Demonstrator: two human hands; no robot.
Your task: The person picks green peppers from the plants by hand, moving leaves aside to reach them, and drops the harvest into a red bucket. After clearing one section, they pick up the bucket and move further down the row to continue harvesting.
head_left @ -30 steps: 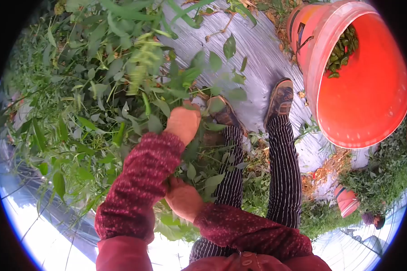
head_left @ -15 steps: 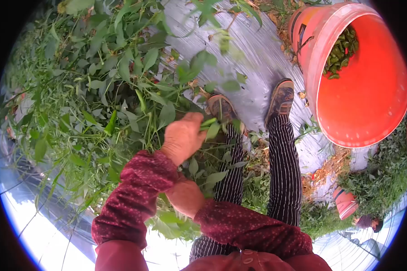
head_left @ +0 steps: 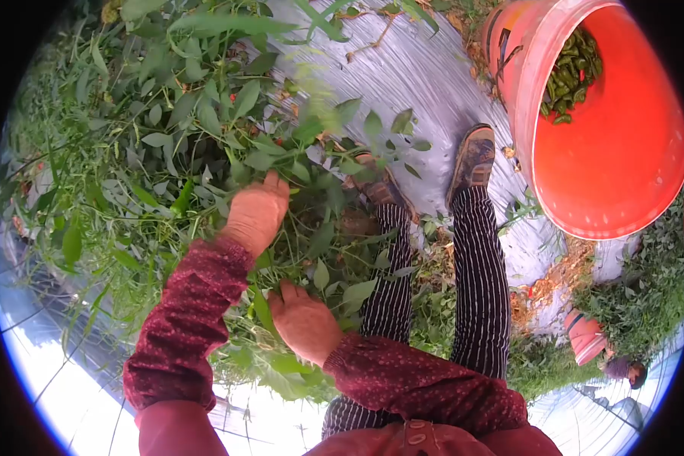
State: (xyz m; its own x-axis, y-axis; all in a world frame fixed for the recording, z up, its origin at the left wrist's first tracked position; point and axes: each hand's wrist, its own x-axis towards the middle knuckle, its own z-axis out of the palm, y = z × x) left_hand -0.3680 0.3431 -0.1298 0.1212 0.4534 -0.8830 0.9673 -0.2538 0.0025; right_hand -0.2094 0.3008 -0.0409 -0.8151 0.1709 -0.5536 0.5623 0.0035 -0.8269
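My left hand [head_left: 257, 215] reaches into a leafy pepper plant [head_left: 182, 114], its fingers curled and the tips partly hidden among leaves. What they close on, if anything, I cannot make out. A green pepper [head_left: 182, 197] hangs to the left of this hand. Lower down, my right hand [head_left: 305, 325] is held beside the stems, fingers bent inward next to a bright green leaf [head_left: 263, 310]. Its palm is turned away, so its contents are hidden. Small red peppers [head_left: 232, 97] show between the upper leaves.
A large red bucket [head_left: 536, 152] stands tilted at upper right, with green peppers [head_left: 572, 72] inside. Silvery plastic sheeting [head_left: 403, 83] covers the ground around my shoes [head_left: 475, 156]. Farther off are another bucket [head_left: 584, 338] and a person [head_left: 625, 370].
My left hand has moved up and left into the foliage; the green pepper it held earlier no longer shows clearly. My right hand has come out from behind the left forearm.
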